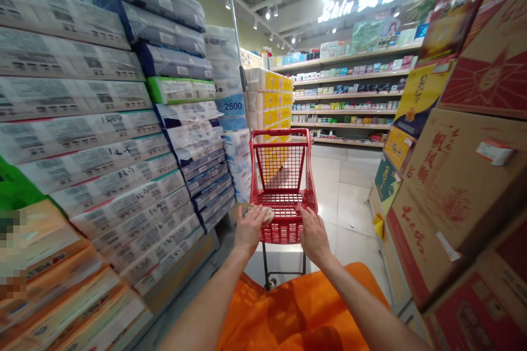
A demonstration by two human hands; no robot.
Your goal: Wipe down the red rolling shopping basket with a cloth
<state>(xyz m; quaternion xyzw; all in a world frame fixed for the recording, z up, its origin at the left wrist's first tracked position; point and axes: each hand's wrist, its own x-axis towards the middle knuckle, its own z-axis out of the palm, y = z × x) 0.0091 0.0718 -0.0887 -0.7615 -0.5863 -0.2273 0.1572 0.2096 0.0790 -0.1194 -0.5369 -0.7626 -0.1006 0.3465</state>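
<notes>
A red plastic shopping cart (310, 184) with a grid basket stands directly in front of me. My left hand (249, 230) is at the near left corner of its basket, closed over a pale, crumpled cloth (267, 215) that lies against the rim. My right hand (315, 235) is at the near right corner, its fingers bent over the rim. The undersides of both hands are hidden. Inside the basket, only the red grid shows.
Tall stacks of wrapped paper packs (74, 93) line the left side, with a thin pole (236, 22) beside them. Cardboard cartons (444, 192) are piled on the right. Yellow-and-white packs (272, 101) stand beyond the cart. Shelves (346, 93) of small goods fill the back, past tiled floor (349, 197).
</notes>
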